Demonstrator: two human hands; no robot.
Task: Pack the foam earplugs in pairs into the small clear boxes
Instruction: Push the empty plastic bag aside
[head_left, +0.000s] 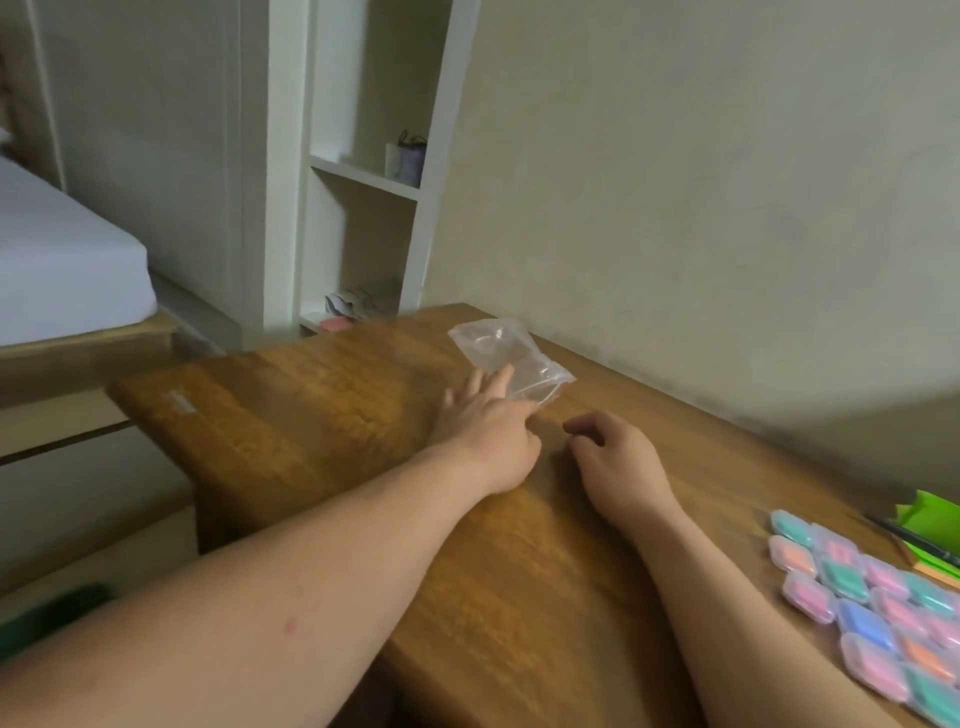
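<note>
a wooden table (311, 415) stood against a plain wall (675, 182), white shelving (363, 171) and a bed (62, 260) beyond. the left hand (488, 421) touched a clear plastic bag (511, 358) with straight fingers; the right hand (618, 462) rested near it, fingers curled — whether round anything could not be told. small clear boxes (773, 553) of coloured earplugs (865, 623) lay at the table's right — partly cut off by the frame, a blurred green thing (930, 512) behind.

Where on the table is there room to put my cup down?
Bare wood lies left of the left hand, out to the table edge, and between the right hand and the wall. The near right corner is crowded with boxes and a green sheet. The bag lies at the left hand.
</note>
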